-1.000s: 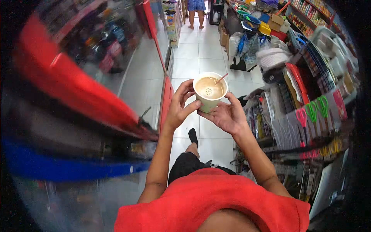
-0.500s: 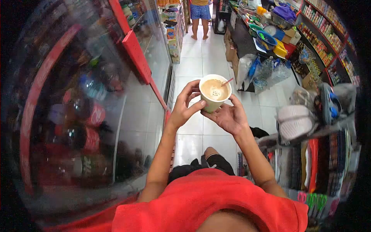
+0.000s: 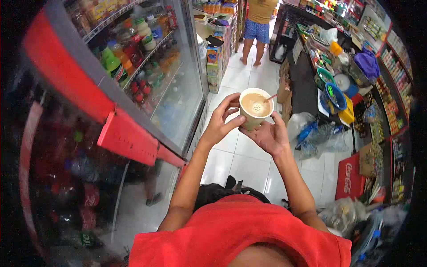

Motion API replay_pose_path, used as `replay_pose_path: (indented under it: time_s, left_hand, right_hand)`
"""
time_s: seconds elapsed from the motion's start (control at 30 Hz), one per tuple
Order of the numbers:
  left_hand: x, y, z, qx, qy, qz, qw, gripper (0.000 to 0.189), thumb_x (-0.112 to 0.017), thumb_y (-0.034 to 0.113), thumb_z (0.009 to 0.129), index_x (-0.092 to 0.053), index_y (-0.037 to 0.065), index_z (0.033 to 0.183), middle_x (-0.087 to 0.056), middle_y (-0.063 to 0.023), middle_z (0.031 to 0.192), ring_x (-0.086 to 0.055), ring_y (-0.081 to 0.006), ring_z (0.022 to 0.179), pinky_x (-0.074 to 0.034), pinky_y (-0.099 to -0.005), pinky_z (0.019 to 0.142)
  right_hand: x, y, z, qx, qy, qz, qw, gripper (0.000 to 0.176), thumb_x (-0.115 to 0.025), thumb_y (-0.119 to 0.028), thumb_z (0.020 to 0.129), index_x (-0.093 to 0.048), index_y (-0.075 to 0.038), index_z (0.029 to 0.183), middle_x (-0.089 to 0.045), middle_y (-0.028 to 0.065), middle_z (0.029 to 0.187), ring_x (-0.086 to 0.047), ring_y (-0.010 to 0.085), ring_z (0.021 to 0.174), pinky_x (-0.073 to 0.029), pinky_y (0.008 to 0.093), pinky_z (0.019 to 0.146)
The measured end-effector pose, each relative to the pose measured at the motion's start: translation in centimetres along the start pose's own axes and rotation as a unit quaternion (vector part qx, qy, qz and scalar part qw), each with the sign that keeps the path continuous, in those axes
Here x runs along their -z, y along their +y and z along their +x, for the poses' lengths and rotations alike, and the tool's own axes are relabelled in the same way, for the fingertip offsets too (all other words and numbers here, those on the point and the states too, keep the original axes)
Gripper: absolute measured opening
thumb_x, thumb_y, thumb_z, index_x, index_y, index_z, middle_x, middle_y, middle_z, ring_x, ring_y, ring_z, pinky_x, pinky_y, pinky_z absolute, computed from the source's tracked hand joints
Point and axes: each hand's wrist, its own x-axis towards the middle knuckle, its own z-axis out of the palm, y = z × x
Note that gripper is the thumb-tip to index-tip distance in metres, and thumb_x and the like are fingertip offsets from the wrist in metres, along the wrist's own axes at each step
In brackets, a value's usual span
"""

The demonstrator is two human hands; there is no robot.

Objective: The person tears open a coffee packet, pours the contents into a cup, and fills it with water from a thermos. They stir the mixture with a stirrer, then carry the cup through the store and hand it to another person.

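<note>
A paper cup [image 3: 253,116] of light brown, foamy drink is held upright in front of my chest. A thin reddish stick [image 3: 271,97] leans out over its right rim. My left hand [image 3: 223,120] wraps round the cup's left side, with the thumb across the front. Under the base and along the right side, my right hand [image 3: 268,133] supports it, palm turned up. Both hands touch the cup, and its far side is hidden.
Glass-door fridges with bottles [image 3: 115,66] stand on the left. A cluttered counter [image 3: 307,84] with a blue basket [image 3: 336,95] is on the right, near a red Coca-Cola box [image 3: 349,177]. Ahead, a person in blue shorts [image 3: 256,31] stands on the tiled floor [image 3: 249,164].
The view has shifted, bringing more of the fridge and the red box into sight. The slippers on the right have left the view. Both hands still hold the cup, which sits slightly further right.
</note>
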Motion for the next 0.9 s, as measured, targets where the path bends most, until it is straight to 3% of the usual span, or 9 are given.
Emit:
replay_pose_path:
  time_s: [0.13,0.3,0.43,0.63,0.77,0.9]
  left_hand:
    - [1.1,-2.0,6.1,-0.013,0.032,0.037,0.999,0.054,-0.064,0.018,0.076,-0.041,0.004,0.123,-0.048,-0.0087,0.117,-0.048,-0.0189,0.107,-0.037,-0.0363,0.093]
    - [2.9,-6.2,13.2,-0.022,0.079,0.095,0.992,0.036,-0.064,0.016,0.077,-0.054,0.004,0.110,-0.051,-0.0080,0.110,-0.051,-0.0196,0.102,-0.041,-0.0353,0.089]
    - [4.9,-9.4,18.9,-0.012,0.049,0.112,0.992,0.037,-0.061,0.012,0.080,-0.050,0.002,0.114,-0.049,-0.0074,0.115,-0.048,-0.0182,0.108,-0.037,-0.0335,0.093]
    - [6.9,-13.9,28.5,-0.012,0.050,0.062,0.997,0.039,-0.062,0.011,0.080,-0.049,0.002,0.115,-0.054,-0.0061,0.106,-0.051,-0.0154,0.102,-0.040,-0.0309,0.090]
    - [8.4,-16.2,34.3,-0.014,0.048,0.059,0.997,0.041,-0.064,0.014,0.079,-0.049,0.004,0.116,-0.054,-0.0060,0.110,-0.054,-0.0152,0.095,-0.043,-0.0328,0.087]
    - [9.6,-17.2,38.7,-0.023,0.053,0.089,0.994,0.045,-0.063,0.009,0.079,-0.047,0.004,0.120,-0.052,-0.0065,0.114,-0.052,-0.0146,0.099,-0.044,-0.0311,0.088]
  right_hand:
    - [-0.3,-5.2,5.2,-0.009,0.011,-0.004,1.000,0.073,-0.055,-0.028,0.079,-0.019,0.011,0.128,-0.034,0.0306,0.125,-0.039,0.0451,0.115,-0.032,0.0505,0.101]
    - [1.0,-11.0,12.6,-0.028,0.013,0.011,0.999,0.071,-0.054,-0.030,0.080,-0.019,0.009,0.129,-0.032,0.0310,0.126,-0.038,0.0461,0.116,-0.032,0.0509,0.101]
    - [2.2,-15.2,18.0,-0.014,0.000,0.008,1.000,0.072,-0.055,-0.030,0.080,-0.020,0.008,0.129,-0.033,0.0302,0.126,-0.038,0.0458,0.116,-0.032,0.0514,0.101]
    - [2.3,-21.8,25.6,0.001,0.002,0.009,1.000,0.072,-0.055,-0.030,0.080,-0.020,0.008,0.129,-0.034,0.0286,0.126,-0.039,0.0435,0.116,-0.032,0.0516,0.101]
    - [1.5,-25.9,31.0,0.003,0.001,0.018,1.000,0.071,-0.057,-0.029,0.079,-0.022,0.009,0.127,-0.035,0.0270,0.126,-0.040,0.0417,0.115,-0.031,0.0506,0.102]
    - [1.5,-29.3,35.6,0.004,-0.018,-0.003,1.000,0.070,-0.059,-0.030,0.077,-0.025,0.006,0.127,-0.038,0.0245,0.125,-0.040,0.0384,0.116,-0.030,0.0479,0.103]
